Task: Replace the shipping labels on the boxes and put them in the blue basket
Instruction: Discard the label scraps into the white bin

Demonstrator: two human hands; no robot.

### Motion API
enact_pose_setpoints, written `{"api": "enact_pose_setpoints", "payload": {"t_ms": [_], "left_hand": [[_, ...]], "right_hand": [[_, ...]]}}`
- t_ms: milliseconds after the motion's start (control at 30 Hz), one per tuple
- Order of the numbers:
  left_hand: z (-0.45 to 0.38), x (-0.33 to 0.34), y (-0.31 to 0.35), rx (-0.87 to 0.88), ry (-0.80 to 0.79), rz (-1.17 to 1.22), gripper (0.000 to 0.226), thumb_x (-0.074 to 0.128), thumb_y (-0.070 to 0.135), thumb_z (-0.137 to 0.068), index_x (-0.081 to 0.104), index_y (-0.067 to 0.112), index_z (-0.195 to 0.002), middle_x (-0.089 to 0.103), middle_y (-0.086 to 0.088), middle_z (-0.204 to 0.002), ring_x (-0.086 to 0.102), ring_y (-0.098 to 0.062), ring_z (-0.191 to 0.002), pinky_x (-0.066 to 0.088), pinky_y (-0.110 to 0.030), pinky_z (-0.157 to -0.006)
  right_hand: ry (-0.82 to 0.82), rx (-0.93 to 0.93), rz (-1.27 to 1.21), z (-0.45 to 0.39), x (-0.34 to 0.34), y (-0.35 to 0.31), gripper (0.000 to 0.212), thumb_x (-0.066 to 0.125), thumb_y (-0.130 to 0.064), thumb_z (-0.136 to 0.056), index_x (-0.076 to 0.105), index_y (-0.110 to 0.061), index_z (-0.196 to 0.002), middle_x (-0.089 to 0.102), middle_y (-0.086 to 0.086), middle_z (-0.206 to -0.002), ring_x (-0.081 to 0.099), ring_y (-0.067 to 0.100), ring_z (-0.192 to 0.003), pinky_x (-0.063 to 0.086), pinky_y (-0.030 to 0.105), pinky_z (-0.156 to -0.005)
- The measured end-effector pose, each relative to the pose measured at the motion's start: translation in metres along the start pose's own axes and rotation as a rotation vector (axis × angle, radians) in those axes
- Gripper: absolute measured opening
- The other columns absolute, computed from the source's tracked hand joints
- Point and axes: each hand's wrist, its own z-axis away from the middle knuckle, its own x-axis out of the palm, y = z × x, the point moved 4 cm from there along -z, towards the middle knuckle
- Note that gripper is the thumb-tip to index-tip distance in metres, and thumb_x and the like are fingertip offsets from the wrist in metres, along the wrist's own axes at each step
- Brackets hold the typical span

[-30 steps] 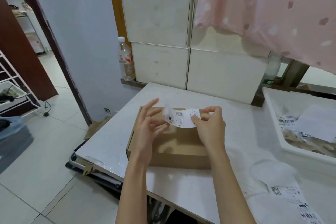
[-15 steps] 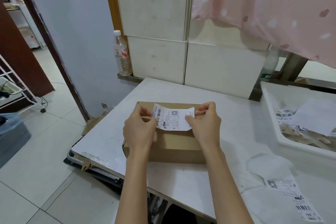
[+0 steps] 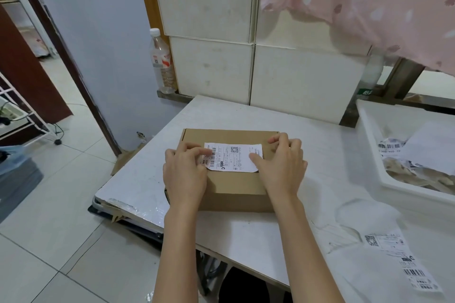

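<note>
Both the left hand [image 3: 186, 174] and right hand [image 3: 280, 167] pressed flat, straightened fingers onto the shipping label [image 3: 232, 156], gripping nothing, atop the cardboard box [image 3: 236, 187].

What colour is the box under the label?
Plain brown cardboard box, seen in the head view; the label on it is white with black print.

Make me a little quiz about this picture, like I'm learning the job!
1. True or false: the label lies flat on top of the box.
2. What touches the label? A) only the left hand B) only the right hand C) both hands
3. Fill in: the plastic bottle stands to the ____ of the box, by the wall.

Key: 1 true; 2 C; 3 left
</note>
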Motion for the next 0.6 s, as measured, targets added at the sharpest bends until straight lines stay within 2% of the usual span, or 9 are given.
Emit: {"api": "enact_pose_setpoints", "payload": {"t_ms": [67,100,200,267,333,400,500,600], "left_hand": [[-0.002,-0.003,-0.006,-0.014,-0.003,0.039,0.039,0.051,-0.001,-0.092,0.077,0.026,-0.103,0.059,0.011,-0.12,0.039,-0.016,-0.108,0.03,-0.02,-0.062],[-0.004,-0.004,-0.007,-0.026,-0.013,0.061,0.039,0.049,-0.002,-0.093,0.076,0.024,-0.103,0.057,0.009,-0.122,0.038,-0.016,-0.111,0.03,-0.021,-0.064],[-0.002,-0.006,0.003,-0.047,-0.031,0.005,0.032,0.046,0.008,-0.097,0.073,0.017,-0.113,0.048,0.001,-0.137,0.034,-0.022,-0.123,0.032,-0.029,-0.084],[0.004,-0.006,0.025,0.066,0.012,-0.06,0.031,0.048,0.014,-0.097,0.067,0.016,-0.122,0.042,0.0,-0.145,0.031,-0.024,-0.131,0.027,-0.037,-0.099],[0.01,0.002,0.039,0.205,-0.038,-0.054,0.036,0.049,0.018,-0.097,0.059,0.024,-0.131,0.041,0.007,-0.151,0.028,-0.017,-0.139,0.015,-0.036,-0.111],[0.014,0.014,0.036,0.21,-0.212,-0.122,0.041,0.04,0.026,-0.103,0.047,0.031,-0.143,0.032,0.013,-0.158,0.016,-0.014,-0.149,0.001,-0.039,-0.118],[0.014,0.02,0.022,0.155,-0.41,-0.252,0.047,0.022,0.03,-0.107,0.022,0.032,-0.155,0.006,0.017,-0.164,-0.006,-0.013,-0.152,-0.011,-0.047,-0.118],[0.012,0.021,0.02,0.162,-0.495,-0.275,0.049,0.016,0.029,-0.108,0.011,0.034,-0.157,-0.004,0.017,-0.164,-0.013,-0.014,-0.151,-0.015,-0.047,-0.117]], "right_hand": [[-0.048,0.029,-0.039,-0.003,0.001,0.004,0.041,0.079,-0.028,-0.075,0.055,-0.019,-0.106,0.048,-0.001,-0.11,0.053,0.02,-0.098,0.033,0.03,-0.082],[-0.061,0.038,-0.067,-0.004,0.001,0.005,0.038,0.078,-0.024,-0.076,0.055,-0.018,-0.105,0.047,-0.001,-0.109,0.055,0.021,-0.099,0.038,0.032,-0.085],[-0.012,0.005,-0.084,-0.001,-0.005,-0.001,0.027,0.066,-0.003,-0.08,0.058,-0.014,-0.104,0.047,0.001,-0.11,0.054,0.025,-0.103,0.047,0.038,-0.081],[0.021,-0.186,-0.079,0.007,-0.006,-0.019,0.036,0.051,0.003,-0.079,0.063,-0.013,-0.109,0.052,0.002,-0.119,0.049,0.026,-0.11,0.046,0.039,-0.084],[-0.102,-0.39,-0.065,0.018,0.0,-0.04,0.04,0.043,-0.01,-0.085,0.064,-0.018,-0.118,0.058,-0.003,-0.129,0.046,0.02,-0.126,0.036,0.035,-0.103],[-0.28,-0.441,0.106,0.028,0.011,-0.04,0.041,0.034,-0.028,-0.101,0.052,-0.028,-0.137,0.047,-0.014,-0.146,0.026,0.014,-0.145,0.013,0.037,-0.116],[-0.47,-0.421,0.429,0.03,0.02,-0.02,0.054,0.004,-0.043,-0.103,0.013,-0.035,-0.155,0.008,-0.021,-0.162,-0.008,0.02,-0.151,-0.012,0.054,-0.116],[-0.53,-0.406,0.508,0.032,0.02,-0.017,0.051,0.01,-0.04,-0.106,-0.001,-0.036,-0.156,-0.007,-0.015,-0.163,-0.018,0.029,-0.149,-0.018,0.059,-0.112]]}}
